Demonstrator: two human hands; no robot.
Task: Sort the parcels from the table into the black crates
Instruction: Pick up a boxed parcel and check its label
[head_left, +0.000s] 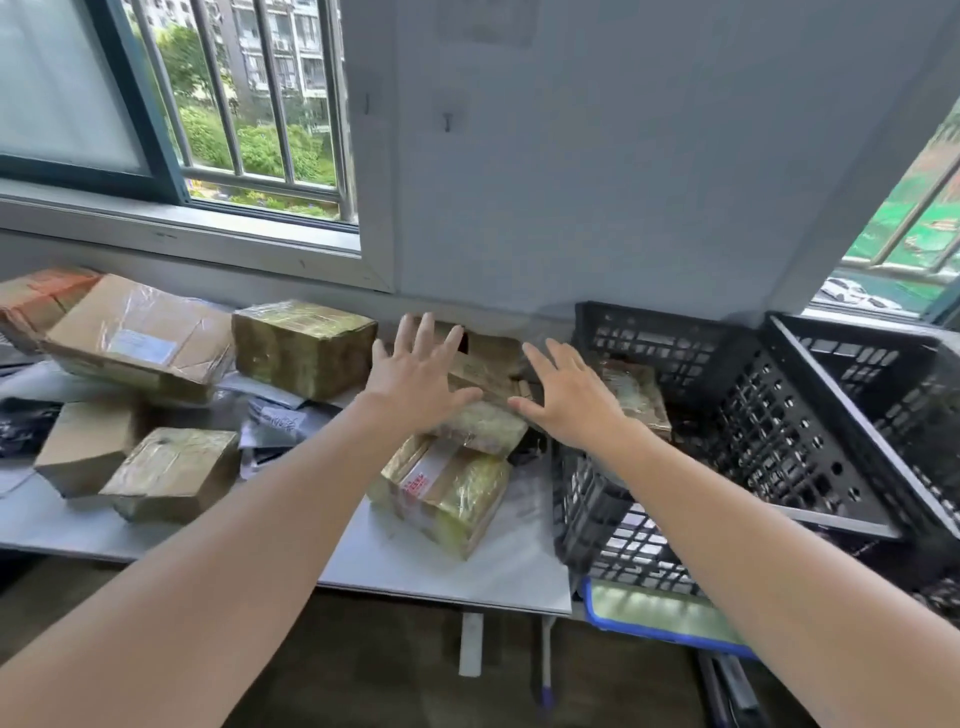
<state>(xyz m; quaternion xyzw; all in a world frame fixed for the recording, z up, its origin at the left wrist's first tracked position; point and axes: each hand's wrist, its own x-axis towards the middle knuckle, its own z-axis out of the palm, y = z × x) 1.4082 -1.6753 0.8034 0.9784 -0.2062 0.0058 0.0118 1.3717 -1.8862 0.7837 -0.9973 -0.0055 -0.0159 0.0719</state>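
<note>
Both hands are hovering wide here, fingers spread and straight, neither one holding anything. The left hand (415, 376) and the right hand (569, 397) are bracketing a small taped parcel (485, 426). It is sitting directly between the two thumbs and just below the palms, perched on top of a larger parcel (447, 493) on the counter (358, 545). Its long axis seems to be running away from the person, slanting a little toward the left hand at the far end, though the hands are hiding much of it. The thumbs are lying right over its top edge; whether they are touching it I cannot tell. Both hands are about equally near, so a two-sided squeeze looks like the natural pick. The nearest black crate (753, 431) is standing just beyond the right hand, on its outer side, with one wrapped parcel (641, 395) already lying inside. A second crate (872, 374) is standing farther out that way. More parcels are waiting well out past the left hand.
</note>
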